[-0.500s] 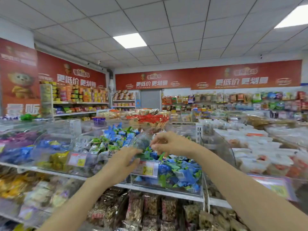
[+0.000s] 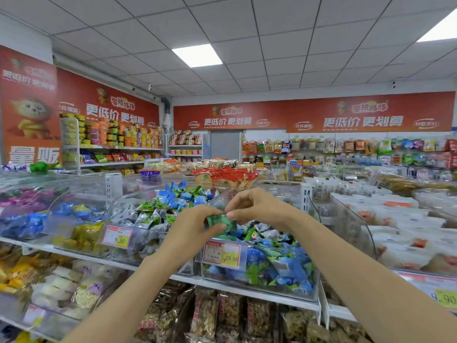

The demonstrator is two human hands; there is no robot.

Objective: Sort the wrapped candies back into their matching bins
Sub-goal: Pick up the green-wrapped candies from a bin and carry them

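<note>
My left hand point(image 2: 195, 227) and right hand point(image 2: 253, 206) both pinch one green candy point(image 2: 220, 222), just above the blue-and-green bin point(image 2: 284, 292). I think I'm checking it. Next I find its matching bin and let go.

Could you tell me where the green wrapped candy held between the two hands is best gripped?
Pinch the green wrapped candy at its right end, from above, as the right hand does with thumb and fingertip. It lies roughly level, its left end covered by fingers of the left hand, so the right end is likely the easier hold.
</note>
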